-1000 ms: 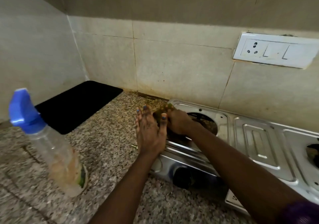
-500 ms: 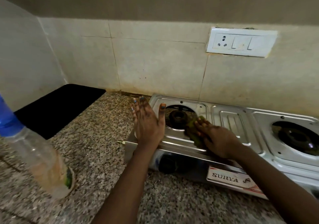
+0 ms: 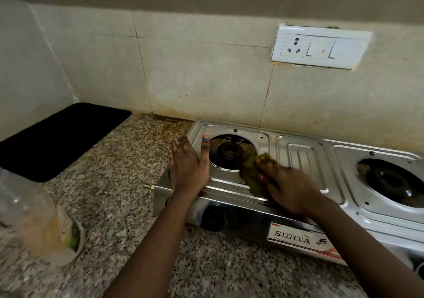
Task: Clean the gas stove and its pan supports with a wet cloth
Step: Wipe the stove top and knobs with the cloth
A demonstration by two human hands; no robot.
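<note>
The stove (image 3: 305, 160) sits on the desk (image 3: 114, 194) against the far wall, its steel top bare — no pan supports are seen on it or anywhere in view. The cloth (image 3: 252, 171), green and blurred, is pressed onto the steel just right of the left burner (image 3: 230, 151), near the front lip. It is held under the right hand (image 3: 289, 183), whose fingers (image 3: 263, 164) are laid over it; whether they are curled round it cannot be told through the blur. The left hand (image 3: 187, 165) is laid flat on the stove's left end, fingers straight and close together, thumb (image 3: 205, 148) apart, apparently to steady the body.

As a judgement, the task is in its early or middle part: the left section of the top is being wiped, and dark residue is seen in the left burner well. The middle panel and the right burner (image 3: 390, 181) look dry and untouched, though that cannot be settled from one view. The front face, the knob (image 3: 212, 215) and the supports are judged to be left.

Further out, a bottle (image 3: 34, 219) with pale liquid stands at the near left, a black mat (image 3: 57, 137) lies at the far left, and a socket plate (image 3: 321, 47) is fixed on the wall above — well apart from the wet work.
</note>
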